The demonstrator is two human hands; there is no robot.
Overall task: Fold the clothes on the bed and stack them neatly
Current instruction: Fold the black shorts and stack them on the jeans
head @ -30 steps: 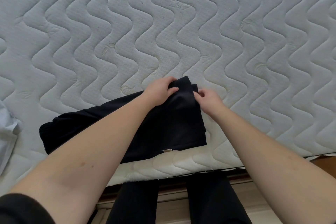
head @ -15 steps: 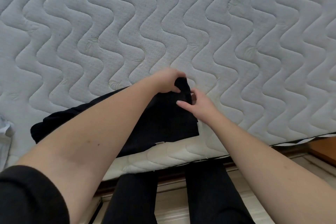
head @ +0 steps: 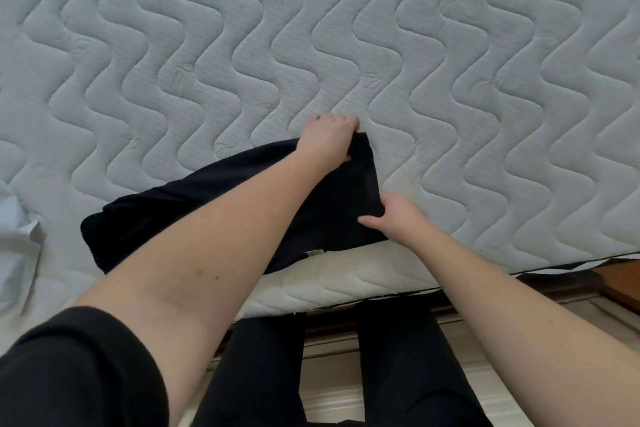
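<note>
A black garment point(head: 166, 222) lies partly folded near the front edge of the white quilted mattress point(head: 450, 114). My left hand point(head: 329, 139) grips its far right corner, fingers curled over the cloth's edge. My right hand point(head: 394, 215) pinches the garment's right edge lower down, near the mattress front. My left forearm crosses over the middle of the garment and hides part of it. A small pale label point(head: 313, 253) shows at the garment's front edge.
A pale blue-white cloth point(head: 15, 243) lies crumpled at the left edge of the bed. My legs in black trousers point(head: 398, 367) stand against the bed's front side. A wooden piece of furniture point(head: 623, 279) shows at the right below the mattress.
My right hand has slid from the garment's far corner down along its right edge toward me. My left hand has kept its grip at the far corner.
</note>
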